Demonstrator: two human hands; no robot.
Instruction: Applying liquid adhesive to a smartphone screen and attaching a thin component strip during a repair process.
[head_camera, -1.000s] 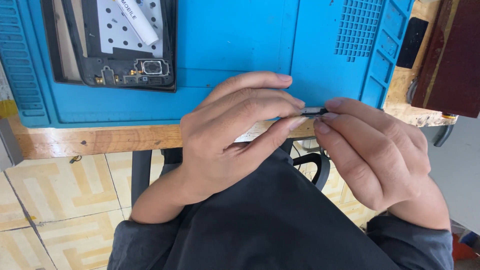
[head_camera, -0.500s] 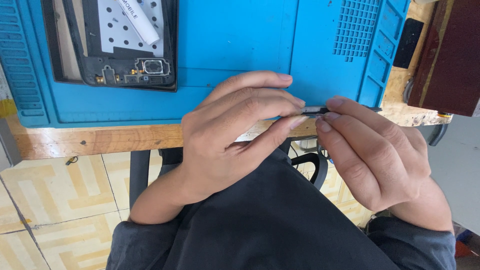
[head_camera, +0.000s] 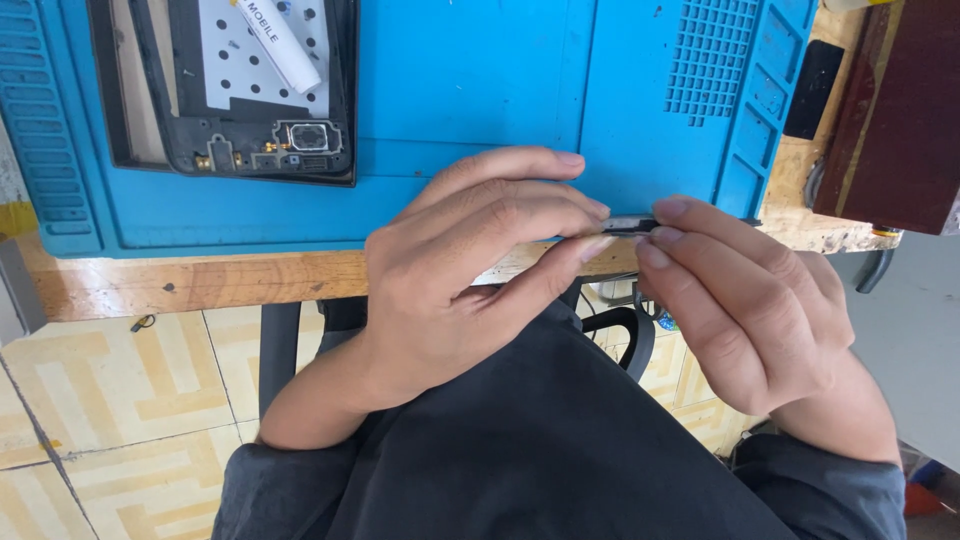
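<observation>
Nothing had shifted since the earlier frame — the left hand (head_camera: 470, 270) and right hand (head_camera: 740, 300) stayed pinched together on a small dark part (head_camera: 630, 224) at the wooden bench (head_camera: 200, 282) edge. The part was mostly hidden by fingertips. A blue mat (head_camera: 470, 90) covered the bench — patterned floor tiles (head_camera: 110, 400) below.

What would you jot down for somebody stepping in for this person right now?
Left hand: fingers curled, pinching one end of a small thin dark part at the bench edge.
Right hand: fingertips pinch the other end of the same part.
Opened phone frame lies on the blue work mat, far left, untouched, with a white tube on it.
Done: phone is open, part is in hand.
Left: the part is not yet in the frame; what it is cannot be told.
</observation>
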